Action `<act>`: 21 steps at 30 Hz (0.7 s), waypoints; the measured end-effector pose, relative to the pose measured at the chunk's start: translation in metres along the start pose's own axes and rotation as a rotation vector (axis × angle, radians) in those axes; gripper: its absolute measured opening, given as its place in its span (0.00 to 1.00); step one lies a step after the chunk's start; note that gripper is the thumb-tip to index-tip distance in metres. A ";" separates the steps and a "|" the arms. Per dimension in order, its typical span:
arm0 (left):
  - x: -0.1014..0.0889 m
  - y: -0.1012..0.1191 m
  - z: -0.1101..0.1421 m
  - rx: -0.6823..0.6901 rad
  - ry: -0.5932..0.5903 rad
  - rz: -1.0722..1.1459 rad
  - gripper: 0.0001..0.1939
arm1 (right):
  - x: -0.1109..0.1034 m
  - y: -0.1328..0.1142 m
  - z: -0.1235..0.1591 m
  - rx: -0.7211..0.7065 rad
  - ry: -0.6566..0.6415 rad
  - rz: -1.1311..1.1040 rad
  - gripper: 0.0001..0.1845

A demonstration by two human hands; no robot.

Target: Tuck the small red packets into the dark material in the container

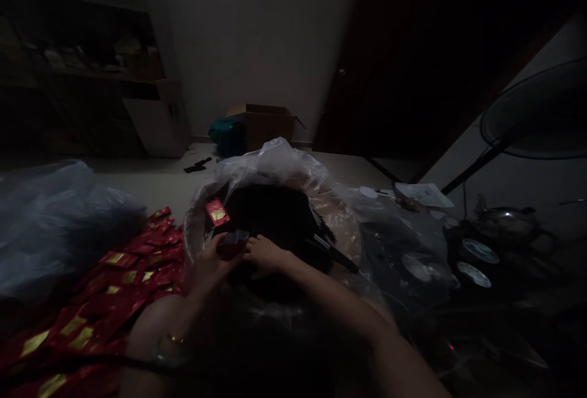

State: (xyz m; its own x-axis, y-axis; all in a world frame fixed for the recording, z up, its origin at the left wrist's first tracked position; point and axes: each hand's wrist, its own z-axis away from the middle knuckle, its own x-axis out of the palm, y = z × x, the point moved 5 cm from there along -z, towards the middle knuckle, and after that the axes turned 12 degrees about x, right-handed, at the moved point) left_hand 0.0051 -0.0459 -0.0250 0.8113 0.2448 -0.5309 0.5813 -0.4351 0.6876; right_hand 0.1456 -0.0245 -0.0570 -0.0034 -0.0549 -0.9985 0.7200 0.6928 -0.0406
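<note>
The scene is very dark. My left hand [208,263] and my right hand [263,254] meet over a small dark red packet [233,243], both with fingers curled on it. They work at the mouth of a large clear plastic bag [275,165] that holds a dark mass [275,214]. A red packet with a gold label [217,213] stands at the bag's left rim. A bangle shows on my left wrist [174,340].
A heap of red packets with gold labels [105,300] lies at the left, beside a pale plastic bag [50,214]. Rolls of tape [474,263] and clutter sit at the right under a fan [541,110]. A cardboard box [263,123] stands by the far wall.
</note>
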 end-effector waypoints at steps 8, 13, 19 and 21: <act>0.024 0.021 0.004 0.060 -0.132 -0.052 0.24 | -0.013 0.076 0.061 0.631 0.445 -1.272 0.19; 0.047 0.037 0.007 0.071 -0.210 -0.103 0.35 | 0.000 0.087 0.073 0.784 0.579 -1.658 0.21; 0.070 0.051 0.012 0.174 -0.359 -0.253 0.29 | -0.007 0.082 0.076 0.782 0.621 -2.007 0.18; 0.073 0.052 0.011 0.155 -0.397 -0.288 0.29 | -0.014 0.079 0.077 0.758 0.693 -2.131 0.16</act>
State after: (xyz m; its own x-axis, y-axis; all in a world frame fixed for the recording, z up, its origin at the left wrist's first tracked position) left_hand 0.0940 -0.0606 -0.0334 0.5159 0.0385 -0.8558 0.7369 -0.5294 0.4204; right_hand 0.2556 -0.0246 -0.0430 -0.8222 0.2070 0.5302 -0.5689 -0.2722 -0.7760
